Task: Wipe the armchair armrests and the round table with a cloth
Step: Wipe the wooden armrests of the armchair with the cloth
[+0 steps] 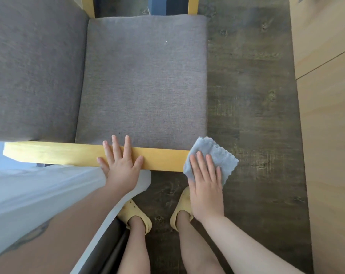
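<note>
L forearm [54,220] and white garment [29,194] sit nearest the lens. L hand [121,165] lies flat, fingers straight and spread, on the yellow wooden armrest [68,154], holding nothing. R hand [205,186], fingers straight, presses the grey cloth [215,155] onto the armrest's front end. Grey seat cushion [144,80] lies beyond. Yellow clogs [136,216] stand on dark wood floor [250,95].

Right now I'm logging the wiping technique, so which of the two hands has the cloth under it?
The right hand: its flat fingers press the grey cloth at the armrest end. The left hand rests bare on the wood.
</note>
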The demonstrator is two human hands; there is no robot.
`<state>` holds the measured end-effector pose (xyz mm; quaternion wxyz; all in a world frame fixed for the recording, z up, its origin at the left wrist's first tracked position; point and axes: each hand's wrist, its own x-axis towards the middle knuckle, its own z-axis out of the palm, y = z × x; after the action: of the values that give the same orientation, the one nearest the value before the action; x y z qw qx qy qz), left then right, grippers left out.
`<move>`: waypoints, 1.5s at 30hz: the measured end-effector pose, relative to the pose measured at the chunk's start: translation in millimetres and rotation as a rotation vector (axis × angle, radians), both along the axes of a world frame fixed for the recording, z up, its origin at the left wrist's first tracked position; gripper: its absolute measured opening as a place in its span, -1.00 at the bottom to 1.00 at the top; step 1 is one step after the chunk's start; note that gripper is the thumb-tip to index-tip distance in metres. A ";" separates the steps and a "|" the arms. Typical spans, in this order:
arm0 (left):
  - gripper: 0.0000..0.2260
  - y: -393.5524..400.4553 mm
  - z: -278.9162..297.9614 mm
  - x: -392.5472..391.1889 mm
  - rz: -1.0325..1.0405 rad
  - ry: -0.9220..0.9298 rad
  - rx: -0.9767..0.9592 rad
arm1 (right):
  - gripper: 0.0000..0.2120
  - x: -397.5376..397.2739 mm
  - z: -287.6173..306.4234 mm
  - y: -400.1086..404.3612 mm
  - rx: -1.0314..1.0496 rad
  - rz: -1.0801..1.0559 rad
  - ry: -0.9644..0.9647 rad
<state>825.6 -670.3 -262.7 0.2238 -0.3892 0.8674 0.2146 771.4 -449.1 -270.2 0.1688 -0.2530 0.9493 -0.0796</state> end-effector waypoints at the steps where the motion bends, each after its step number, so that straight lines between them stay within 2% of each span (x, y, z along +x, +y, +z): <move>1: -0.44 0.4 0.5 -0.9 0.009 -0.003 0.001 | -0.48 -4.7 0.1 -8.7 0.010 -0.104 0.005; 3: -0.43 3.7 1.3 -3.3 0.022 -0.005 -0.009 | -0.48 -8.0 2.0 -43.5 0.004 -0.220 -0.028; 4: -0.43 5.3 2.0 -4.7 0.035 -0.004 -0.008 | -0.48 -4.9 3.6 -60.3 -0.004 -0.182 -0.049; 7: -0.43 6.6 5.2 -8.1 0.069 -0.012 -0.003 | -0.46 9.0 6.1 -69.5 -0.032 0.171 -0.053; 9: -0.43 6.6 6.6 -8.4 0.059 -0.023 -0.015 | -0.46 7.7 6.0 -40.3 -0.022 0.289 -0.039; 12: -0.44 8.0 5.1 -7.8 0.041 -0.028 -0.058 | -0.48 -6.3 6.6 -4.0 0.012 0.170 0.030; 15: -0.45 9.4 3.4 -7.4 0.039 -0.011 -0.091 | -0.47 -10.3 6.7 -32.1 0.038 -0.101 0.022; 16: -0.45 9.0 3.3 -7.8 0.049 0.003 -0.079 | -0.47 -3.4 6.8 -49.3 0.024 -0.129 0.006; 17: -0.45 8.0 3.3 -7.8 0.069 0.021 -0.059 | -0.46 6.9 7.0 -65.0 0.002 -0.086 -0.015; 21: -0.46 -13.3 4.0 -1.5 0.128 0.100 -0.060 | -0.43 24.9 4.8 -77.9 -0.029 0.320 -0.021; 23: -0.47 -32.3 2.6 5.2 0.120 0.100 -0.077 | -0.44 15.1 0.2 -57.7 -0.006 0.354 0.039; 24: -0.47 -41.7 1.6 10.0 0.109 0.093 -0.084 | -0.45 11.9 -1.2 -47.3 0.026 0.298 0.065; 26: -0.47 -59.3 -1.3 21.0 0.066 0.103 -0.105 | -0.46 13.6 -1.2 -43.0 0.091 0.025 0.074; 28: -0.44 -74.4 -4.7 32.9 0.010 0.133 -0.141 | -0.45 30.7 0.3 -78.4 0.106 -0.273 0.061; 29: -0.41 -81.4 -6.7 38.4 -0.012 0.145 -0.155 | -0.44 42.2 2.0 -104.9 0.081 -0.340 0.043; 30: -0.39 -87.4 -8.1 44.4 -0.030 0.152 -0.158 | -0.45 54.7 4.6 -129.5 0.052 -0.322 0.013; 32: -0.39 -97.0 -9.1 54.2 -0.049 0.166 -0.148 | -0.46 75.3 6.0 -151.5 0.029 -0.068 -0.013; 34: -0.40 -106.9 -7.8 62.4 -0.069 0.172 -0.133 | -0.45 73.1 5.6 -134.4 0.053 0.214 -0.005; 35: -0.41 -112.6 -7.8 67.4 -0.092 0.167 -0.135 | -0.45 68.2 6.2 -121.0 0.081 0.290 0.010; 37: -0.42 -125.8 -8.8 76.5 -0.140 0.168 -0.160 | -0.45 60.0 5.5 -111.3 0.127 0.215 0.048; 40: -0.43 -143.0 -12.5 88.6 -0.154 0.178 -0.170 | -0.46 66.0 5.6 -171.4 0.131 -0.140 0.044; 41: -0.43 -147.5 -13.5 91.3 -0.135 0.185 -0.169 | -0.46 76.5 6.7 -197.1 0.102 -0.125 0.027; 43: -0.43 -155.4 -14.8 96.5 -0.080 0.203 -0.154 | -0.45 97.7 4.6 -220.1 0.069 0.140 0.015; 45: -0.43 -163.3 -14.5 103.3 -0.058 0.219 -0.147 | -0.44 100.3 4.2 -204.1 0.077 0.340 0.010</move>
<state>928.8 -833.6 -277.2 0.1047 -0.3535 0.9109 0.1851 871.8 -653.2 -266.0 0.1845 -0.4037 0.8960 -0.0124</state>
